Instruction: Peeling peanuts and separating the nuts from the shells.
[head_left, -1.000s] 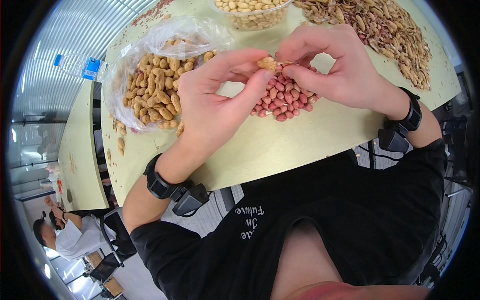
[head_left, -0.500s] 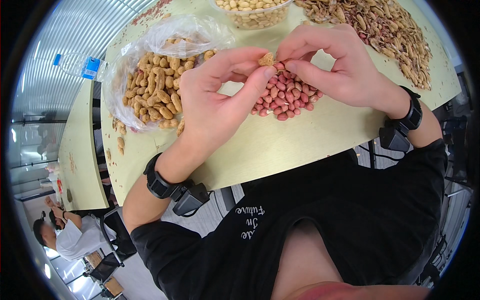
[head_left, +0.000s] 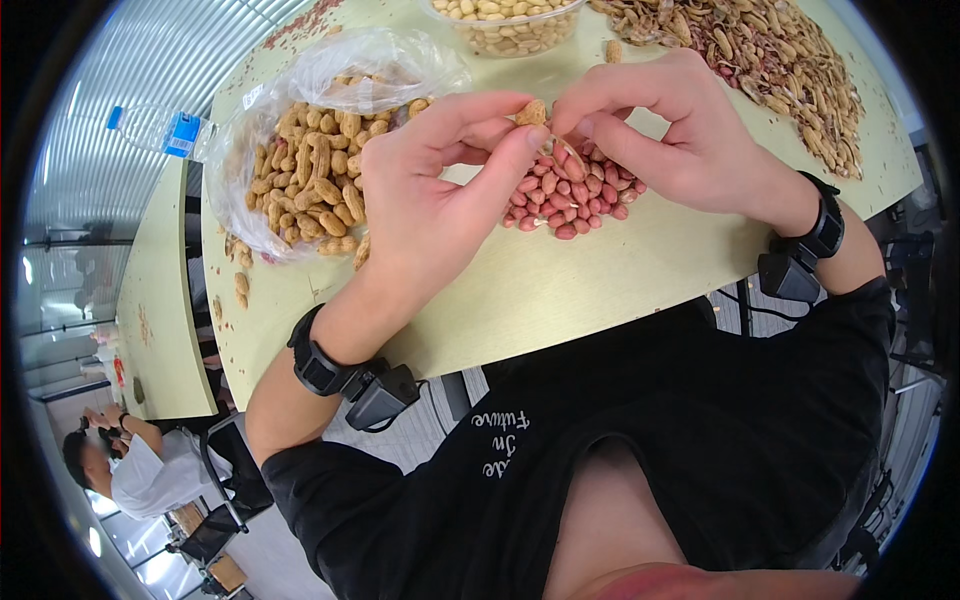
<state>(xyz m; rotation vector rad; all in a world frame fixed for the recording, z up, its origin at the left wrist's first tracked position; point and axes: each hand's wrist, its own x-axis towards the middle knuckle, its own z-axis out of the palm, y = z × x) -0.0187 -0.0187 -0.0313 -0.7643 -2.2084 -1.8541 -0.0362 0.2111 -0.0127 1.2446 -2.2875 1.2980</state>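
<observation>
Between the thumb and fingers of my left hand (head_left: 430, 180) is a tan peanut shell (head_left: 531, 112), pinched over the pile. My right hand (head_left: 680, 125) is beside it, thumb and forefinger drawn together; whatever they hold is hidden. Below both hands lies a heap of red-skinned peanut kernels (head_left: 572, 195) on the table. One smeared reddish kernel (head_left: 567, 160) shows just under the fingertips, over the heap. To the left, a clear plastic bag (head_left: 300, 90) lies open with unshelled peanuts (head_left: 310, 175) in it.
A clear tub (head_left: 510, 42) of pale peeled kernels stands at the far edge. Empty shells (head_left: 770, 60) are heaped at far right, with a lone shell piece (head_left: 613, 50) nearby. A water bottle (head_left: 160, 133) is at left, and a seated person (head_left: 160, 470) is at another table.
The reddish kernel at my fingertips has dropped toward the heap. A shell piece now shows above my right hand. Both hands have barely shifted; the seated person's hands have moved.
</observation>
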